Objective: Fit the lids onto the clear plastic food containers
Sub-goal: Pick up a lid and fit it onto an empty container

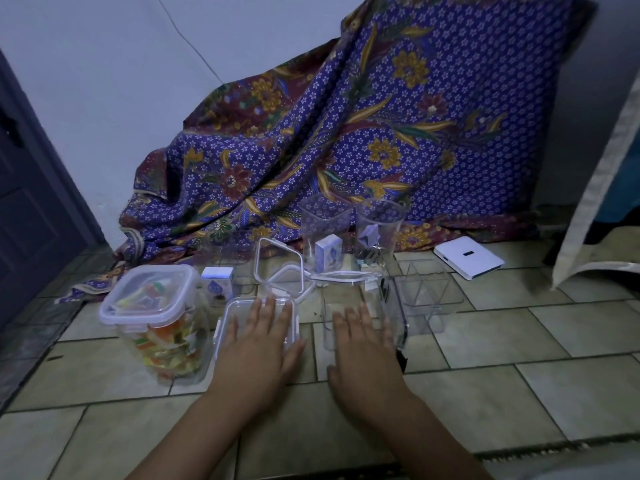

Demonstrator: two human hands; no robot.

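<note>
My left hand [259, 344] lies flat, fingers spread, on a clear lid [239, 306] that sits on a container in front of me. My right hand [363, 351] is flat and open beside an open clear container [398, 306] with no lid. At the left stands a lidded container [152, 320] full of colourful pieces. Two loose lids [277, 268] lean together behind my hands. Farther back are two tall open containers [325, 230], each with a small box inside, and a clear divided container [426, 292] at the right.
A small white-and-blue box [217, 284] stands between the containers. A white flat device [467, 257] lies on the tiled floor at the right. A purple patterned cloth [346, 140] drapes over something against the wall. A dark door [31, 188] is at the left.
</note>
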